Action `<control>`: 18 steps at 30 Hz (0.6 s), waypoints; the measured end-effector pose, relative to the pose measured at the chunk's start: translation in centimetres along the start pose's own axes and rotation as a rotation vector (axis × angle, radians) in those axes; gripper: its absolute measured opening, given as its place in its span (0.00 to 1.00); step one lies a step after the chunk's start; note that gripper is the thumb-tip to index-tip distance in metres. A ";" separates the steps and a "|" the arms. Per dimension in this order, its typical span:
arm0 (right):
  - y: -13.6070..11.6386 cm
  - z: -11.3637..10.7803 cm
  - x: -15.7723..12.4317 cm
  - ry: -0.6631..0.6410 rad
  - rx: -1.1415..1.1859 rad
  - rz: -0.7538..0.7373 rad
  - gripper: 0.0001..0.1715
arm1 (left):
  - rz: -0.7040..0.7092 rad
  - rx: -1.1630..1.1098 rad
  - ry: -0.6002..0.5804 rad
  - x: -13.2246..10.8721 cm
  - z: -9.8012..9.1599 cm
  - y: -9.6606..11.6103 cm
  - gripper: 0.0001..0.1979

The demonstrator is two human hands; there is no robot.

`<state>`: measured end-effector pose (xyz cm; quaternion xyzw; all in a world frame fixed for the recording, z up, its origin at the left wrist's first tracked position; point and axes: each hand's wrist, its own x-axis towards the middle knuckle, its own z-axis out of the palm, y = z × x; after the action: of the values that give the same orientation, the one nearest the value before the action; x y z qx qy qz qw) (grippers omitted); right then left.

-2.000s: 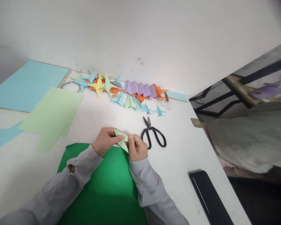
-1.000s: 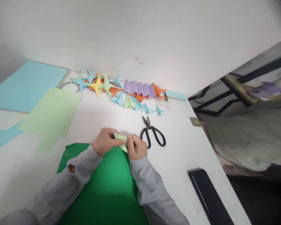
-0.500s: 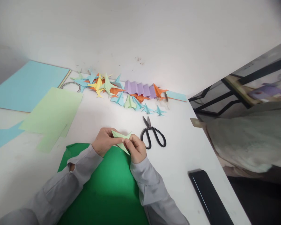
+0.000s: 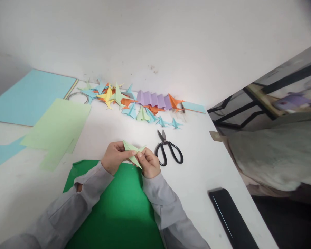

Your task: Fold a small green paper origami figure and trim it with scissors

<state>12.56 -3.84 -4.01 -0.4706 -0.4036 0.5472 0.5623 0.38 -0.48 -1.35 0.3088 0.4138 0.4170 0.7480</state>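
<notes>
Between my two hands is a light green folded paper figure (image 4: 130, 148) with pointed ends, held just above the far edge of a green sheet (image 4: 119, 204). My left hand (image 4: 115, 157) grips its left side, thumb stretched across the front. The fingers of my right hand (image 4: 149, 162) pinch the figure near its middle, and the two thumbs almost meet there. Part of the paper is hidden behind the fingers. Right beside my right hand lie black-handled scissors (image 4: 168, 147), blades slightly apart and pointing away.
Several folded paper figures (image 4: 117, 95) lie along the wall, with a pleated purple paper (image 4: 154, 99) among them. To the left are blue sheets (image 4: 33, 97), light green sheets (image 4: 59, 121) and a wire ring (image 4: 78, 98). A black glossy object (image 4: 230, 218) rests near the table's right edge.
The green paper figure has tilted slightly, its left tip now higher. My right hand has shifted a little left and up. Both hands keep their hold.
</notes>
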 end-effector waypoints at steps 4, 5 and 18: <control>0.0 0.0 0.0 -0.024 0.041 0.066 0.18 | 0.016 0.042 -0.005 -0.1 0.0 0.1 0.09; 0.0 0.0 -0.1 -0.031 0.036 0.071 0.19 | 0.027 0.066 -0.007 -0.2 -0.1 0.1 0.09; 0.3 0.8 0.0 -0.110 0.229 0.115 0.20 | 0.030 0.065 -0.058 -0.5 -1.4 0.1 0.10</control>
<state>11.69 -3.76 -4.10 -0.3951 -0.3410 0.6459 0.5571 -1.00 -0.71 -1.76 0.3512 0.4006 0.4051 0.7430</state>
